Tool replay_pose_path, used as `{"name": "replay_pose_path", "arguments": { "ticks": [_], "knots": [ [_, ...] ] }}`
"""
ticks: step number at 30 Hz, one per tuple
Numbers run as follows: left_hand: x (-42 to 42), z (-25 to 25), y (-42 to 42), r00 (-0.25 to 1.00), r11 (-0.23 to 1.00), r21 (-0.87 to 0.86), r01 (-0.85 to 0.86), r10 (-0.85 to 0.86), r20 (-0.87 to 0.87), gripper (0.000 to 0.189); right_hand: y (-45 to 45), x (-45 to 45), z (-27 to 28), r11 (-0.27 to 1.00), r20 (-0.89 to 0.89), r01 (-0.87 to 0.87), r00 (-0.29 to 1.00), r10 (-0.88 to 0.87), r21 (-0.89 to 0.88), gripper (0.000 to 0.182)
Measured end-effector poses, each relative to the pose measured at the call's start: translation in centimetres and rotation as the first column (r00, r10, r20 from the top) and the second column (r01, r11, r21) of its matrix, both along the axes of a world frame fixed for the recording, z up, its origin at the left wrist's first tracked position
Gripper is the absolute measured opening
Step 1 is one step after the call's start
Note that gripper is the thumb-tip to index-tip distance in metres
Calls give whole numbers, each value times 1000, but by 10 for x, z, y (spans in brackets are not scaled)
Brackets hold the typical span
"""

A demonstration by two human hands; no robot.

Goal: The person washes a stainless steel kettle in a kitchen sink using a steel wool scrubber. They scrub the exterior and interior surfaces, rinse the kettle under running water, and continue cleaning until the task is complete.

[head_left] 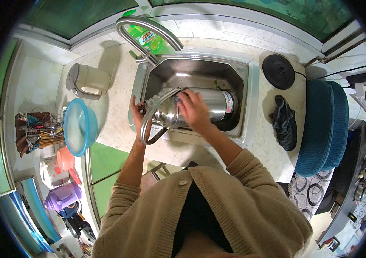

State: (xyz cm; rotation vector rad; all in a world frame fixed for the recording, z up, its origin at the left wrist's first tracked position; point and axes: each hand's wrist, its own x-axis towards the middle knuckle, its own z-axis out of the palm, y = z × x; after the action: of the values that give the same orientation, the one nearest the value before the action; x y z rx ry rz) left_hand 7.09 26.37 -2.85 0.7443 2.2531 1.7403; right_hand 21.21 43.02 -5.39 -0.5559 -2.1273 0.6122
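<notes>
A stainless-steel vacuum flask (213, 102) lies on its side in the sink (199, 69), its dark base towards the right. Its large curved metal handle (145, 124) arches out over the sink's front-left rim. My left hand (139, 117) steadies the flask at its neck end, with the fingers partly hidden behind the handle. My right hand (194, 108) presses on the upper side near the shoulder. Under its fingertips shows a small bluish-grey scrubbing pad (177, 98), mostly covered and blurred. Small green scraps (218, 86) stick to the basin wall behind the flask.
A curved steel faucet (152, 24) rises behind the sink, beside a green detergent bottle (150, 40). Leftwards stand a pale jug (89, 80) and a blue basin (86, 125). On the right are a round black power base (278, 71) and a dark cloth (284, 124).
</notes>
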Motion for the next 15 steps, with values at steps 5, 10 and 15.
{"name": "replay_pose_path", "arguments": {
  "ticks": [5, 10, 15],
  "knots": [
    [-2, -13, -1, 978, 999, 28, -16, 10, 206, 50, 68, 42, -41, 976, 336, 216, 922, -193, -32, 22],
    [-4, -8, -6, 984, 999, 39, 11, -18, 177, 49, -1, 4, -10, 996, -60, -44, 997, 39, -75, 22],
    [11, 13, 9, 943, 1000, -14, 23, -17, 333, 53, 72, 44, -34, 977, 360, 192, 921, -148, -89, 21]
  ]
}}
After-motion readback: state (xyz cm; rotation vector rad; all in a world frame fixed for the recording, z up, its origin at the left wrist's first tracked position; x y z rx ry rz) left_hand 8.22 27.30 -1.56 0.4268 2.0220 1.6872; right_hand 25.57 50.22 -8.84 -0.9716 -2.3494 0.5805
